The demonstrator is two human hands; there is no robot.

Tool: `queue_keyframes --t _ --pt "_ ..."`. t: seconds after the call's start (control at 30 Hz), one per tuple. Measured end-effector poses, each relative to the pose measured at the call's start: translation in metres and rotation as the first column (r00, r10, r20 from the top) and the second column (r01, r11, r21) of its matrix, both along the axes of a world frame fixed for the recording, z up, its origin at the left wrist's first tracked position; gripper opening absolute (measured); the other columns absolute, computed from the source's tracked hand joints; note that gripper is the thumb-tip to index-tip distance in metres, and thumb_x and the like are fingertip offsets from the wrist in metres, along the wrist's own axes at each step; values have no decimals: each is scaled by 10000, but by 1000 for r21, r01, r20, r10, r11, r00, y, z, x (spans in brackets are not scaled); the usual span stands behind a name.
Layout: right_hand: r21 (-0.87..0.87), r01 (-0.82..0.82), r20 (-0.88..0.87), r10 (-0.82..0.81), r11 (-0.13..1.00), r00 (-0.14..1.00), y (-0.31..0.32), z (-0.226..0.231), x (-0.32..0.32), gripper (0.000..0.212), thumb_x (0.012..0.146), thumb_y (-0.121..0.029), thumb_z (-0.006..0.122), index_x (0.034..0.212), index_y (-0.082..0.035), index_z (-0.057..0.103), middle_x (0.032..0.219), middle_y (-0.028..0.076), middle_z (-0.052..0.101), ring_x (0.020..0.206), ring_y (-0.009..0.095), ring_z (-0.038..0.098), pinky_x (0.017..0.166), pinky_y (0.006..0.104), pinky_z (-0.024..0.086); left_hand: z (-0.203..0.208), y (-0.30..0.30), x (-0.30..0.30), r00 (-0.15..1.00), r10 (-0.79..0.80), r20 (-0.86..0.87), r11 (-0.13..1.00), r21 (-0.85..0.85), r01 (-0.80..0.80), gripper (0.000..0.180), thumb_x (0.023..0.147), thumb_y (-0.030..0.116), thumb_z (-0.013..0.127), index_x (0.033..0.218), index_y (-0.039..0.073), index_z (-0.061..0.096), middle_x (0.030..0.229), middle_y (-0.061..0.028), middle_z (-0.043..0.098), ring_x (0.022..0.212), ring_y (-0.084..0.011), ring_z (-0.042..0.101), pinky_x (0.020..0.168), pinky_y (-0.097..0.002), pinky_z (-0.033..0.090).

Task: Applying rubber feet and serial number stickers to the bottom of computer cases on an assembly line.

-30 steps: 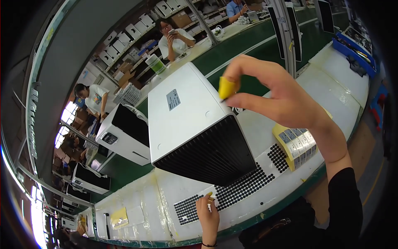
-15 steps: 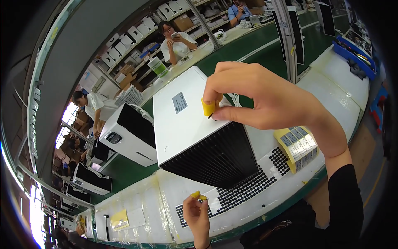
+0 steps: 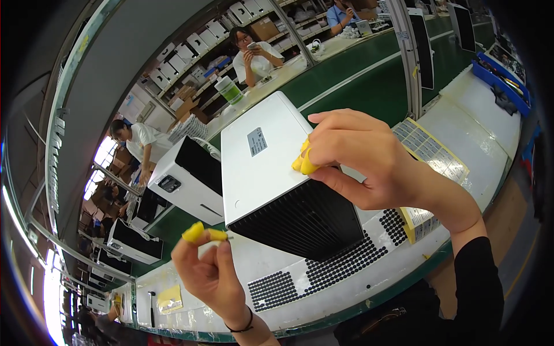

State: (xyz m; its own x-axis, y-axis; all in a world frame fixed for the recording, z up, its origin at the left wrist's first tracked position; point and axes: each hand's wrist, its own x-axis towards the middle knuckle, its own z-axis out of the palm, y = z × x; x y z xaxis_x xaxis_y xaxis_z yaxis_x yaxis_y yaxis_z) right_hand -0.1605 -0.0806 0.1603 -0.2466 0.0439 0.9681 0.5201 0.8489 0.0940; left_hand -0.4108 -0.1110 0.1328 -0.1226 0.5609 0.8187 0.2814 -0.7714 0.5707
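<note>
A white box-shaped appliance [image 3: 271,184] with a black ribbed front and a grey label on its top panel stands on the bench before me. My right hand [image 3: 369,158] is over its right front corner. The yellow-covered fingertips are pinched together against the top edge, hiding whatever may be between them. My left hand [image 3: 210,274] is raised left of the appliance, also wearing yellow finger covers [image 3: 194,232]. Its fingers pinch a small dark piece [image 3: 229,237]. Below the appliance lies a white sheet of round black pads [image 3: 340,259], partly hidden by it.
A yellow-edged sheet of silver labels [image 3: 433,149] lies at right, partly behind my right arm. Another white appliance [image 3: 187,184] stands at left. A hammer [image 3: 152,305] and yellow packet [image 3: 170,299] lie far left; a blue tool tray [image 3: 502,81] is far right. Co-workers sit beyond.
My left hand has risen from above the pad sheet to the appliance's left, keeping its pinch. My right hand has lowered slightly toward the right front corner; the dark piece at its fingertips is now hidden.
</note>
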Motion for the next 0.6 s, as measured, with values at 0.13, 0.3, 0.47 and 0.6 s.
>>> queue_keyframes --t 0.13,0.3,0.47,0.6 --pt "-41 -14 -91 10 999 996 -10 -4 -6 173 747 16 693 859 -56 582 737 45 589 714 235 594 636 318 482 26 10 4 990 -1 -143 999 36 6 420 842 -125 585 1227 -12 460 1027 -107 581 566 -1 423 494 -132 281" --pt "-136 -41 -144 22 990 989 -10 -12 -8 181 768 59 667 887 -8 547 808 96 611 723 239 602 844 416 523 38 21 4 959 -36 -282 999 -24 31 364 828 -102 622 1162 -3 516 1020 -78 609 528 9 315 473 -141 241" --pt "-130 -27 -136 10 991 991 -12 -11 -7 181 771 46 672 891 -8 548 811 101 610 725 241 601 826 401 526 48 20 5 937 -59 -344 998 -54 43 341 823 -99 631 1132 0 530 997 -62 617 531 10 306 464 -148 237" --pt "-103 -5 -119 -8 995 993 -14 -11 -9 179 774 33 677 895 -8 551 815 105 610 732 250 601 817 393 526 52 18 5 946 -125 -299 989 -118 93 301 814 -96 642 1085 -6 547 972 -52 625 530 13 309 461 -151 236"
